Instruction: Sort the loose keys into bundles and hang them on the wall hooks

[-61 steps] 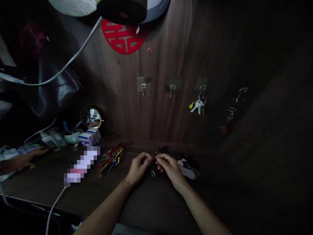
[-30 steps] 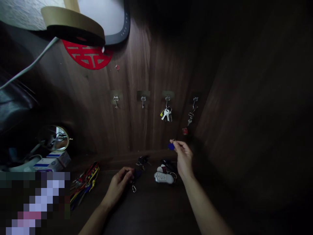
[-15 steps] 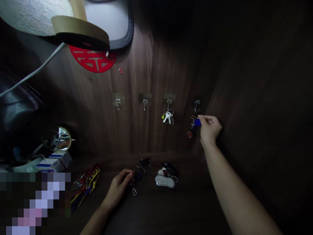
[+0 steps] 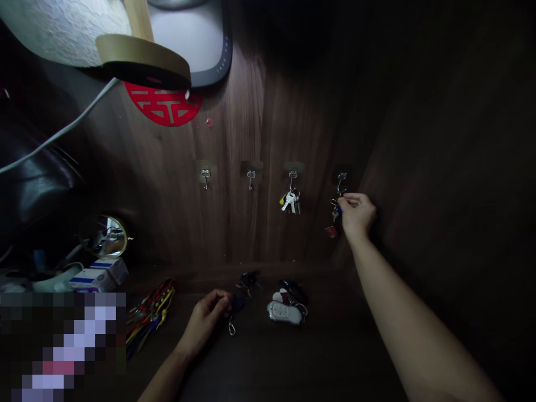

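My right hand (image 4: 357, 213) is closed in a pinch on a bunch of keys (image 4: 335, 215) with a blue tag and a small reddish tag. The bunch is just under the rightmost hook (image 4: 342, 177); whether its ring sits on the hook I cannot tell. On the hook to its left hangs a bunch of silver keys (image 4: 291, 202) with a yellow piece. Low on the dark wooden surface, my left hand (image 4: 210, 309) has its fingers closed on a dark key fob (image 4: 237, 302). A small metal carabiner clip (image 4: 231, 329) dangles below that hand.
Two bare hooks (image 4: 205, 176) are farther left. Dark keys (image 4: 250, 281) and a grey remote fob (image 4: 285, 312) lie on the surface. Left are coloured lanyards (image 4: 153, 312), boxes (image 4: 98, 276), a round mirror (image 4: 109, 237) and a white cable (image 4: 62, 131). A lamp base (image 4: 144, 60) juts out above.
My right hand has shifted slightly up and inward at the rightmost hook, and now covers more of the blue tag. My left hand stays on the dark fob. The view has moved slightly.
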Available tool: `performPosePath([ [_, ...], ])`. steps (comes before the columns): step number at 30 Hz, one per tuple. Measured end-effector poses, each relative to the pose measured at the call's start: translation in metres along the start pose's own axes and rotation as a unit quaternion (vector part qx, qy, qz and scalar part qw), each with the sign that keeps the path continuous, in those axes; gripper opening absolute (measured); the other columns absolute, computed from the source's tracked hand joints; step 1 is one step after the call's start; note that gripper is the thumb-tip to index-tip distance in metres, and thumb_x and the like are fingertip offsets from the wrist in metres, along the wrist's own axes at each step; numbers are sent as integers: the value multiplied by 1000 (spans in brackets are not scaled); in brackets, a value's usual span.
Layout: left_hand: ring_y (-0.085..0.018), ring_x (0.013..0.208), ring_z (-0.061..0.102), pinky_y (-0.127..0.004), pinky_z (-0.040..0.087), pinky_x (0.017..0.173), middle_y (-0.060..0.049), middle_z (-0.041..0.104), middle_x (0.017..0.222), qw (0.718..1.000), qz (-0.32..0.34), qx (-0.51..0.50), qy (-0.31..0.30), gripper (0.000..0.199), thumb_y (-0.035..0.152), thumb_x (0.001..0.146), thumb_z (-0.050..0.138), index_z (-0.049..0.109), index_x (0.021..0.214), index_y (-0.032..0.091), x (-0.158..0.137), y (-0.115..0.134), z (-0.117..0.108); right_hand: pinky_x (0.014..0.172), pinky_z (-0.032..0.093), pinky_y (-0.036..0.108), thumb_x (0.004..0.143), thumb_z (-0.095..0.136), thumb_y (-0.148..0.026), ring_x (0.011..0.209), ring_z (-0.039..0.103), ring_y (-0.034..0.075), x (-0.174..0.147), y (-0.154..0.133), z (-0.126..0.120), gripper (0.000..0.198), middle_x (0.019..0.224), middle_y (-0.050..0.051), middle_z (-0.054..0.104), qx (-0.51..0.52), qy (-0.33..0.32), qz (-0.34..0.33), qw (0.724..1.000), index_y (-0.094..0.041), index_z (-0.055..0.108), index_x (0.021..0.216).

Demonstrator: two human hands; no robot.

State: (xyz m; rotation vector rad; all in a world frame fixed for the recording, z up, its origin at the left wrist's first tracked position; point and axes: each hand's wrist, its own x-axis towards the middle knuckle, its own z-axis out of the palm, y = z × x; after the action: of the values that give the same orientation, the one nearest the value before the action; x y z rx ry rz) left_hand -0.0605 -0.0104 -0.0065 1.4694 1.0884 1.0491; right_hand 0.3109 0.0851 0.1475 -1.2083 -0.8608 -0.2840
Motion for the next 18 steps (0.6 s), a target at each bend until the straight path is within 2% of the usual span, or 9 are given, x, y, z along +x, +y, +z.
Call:
performPosePath([
  [10, -13, 65, 50, -23, 41, 63, 0, 58, 70, 1000, 5, 9, -1, 36, 52, 74, 56, 61, 81, 16, 0, 0, 0, 67, 50, 33, 59, 65, -23, 63, 61, 16, -40, 20, -4, 33, 70, 1, 64, 42, -20, 54, 997, -18, 53, 89],
  [18, -12, 62, 50, -22, 41, 62, 0, 58, 69, 1000, 15, -4, 1, 36, 51, 73, 58, 61, 82, 16, 0, -2, 0, 69, 49, 35, 60, 65, -31, 66, 61, 17, -93, 26, -9, 36, 72, 3, 64, 99, -63, 90, 989, -18, 50, 91],
])
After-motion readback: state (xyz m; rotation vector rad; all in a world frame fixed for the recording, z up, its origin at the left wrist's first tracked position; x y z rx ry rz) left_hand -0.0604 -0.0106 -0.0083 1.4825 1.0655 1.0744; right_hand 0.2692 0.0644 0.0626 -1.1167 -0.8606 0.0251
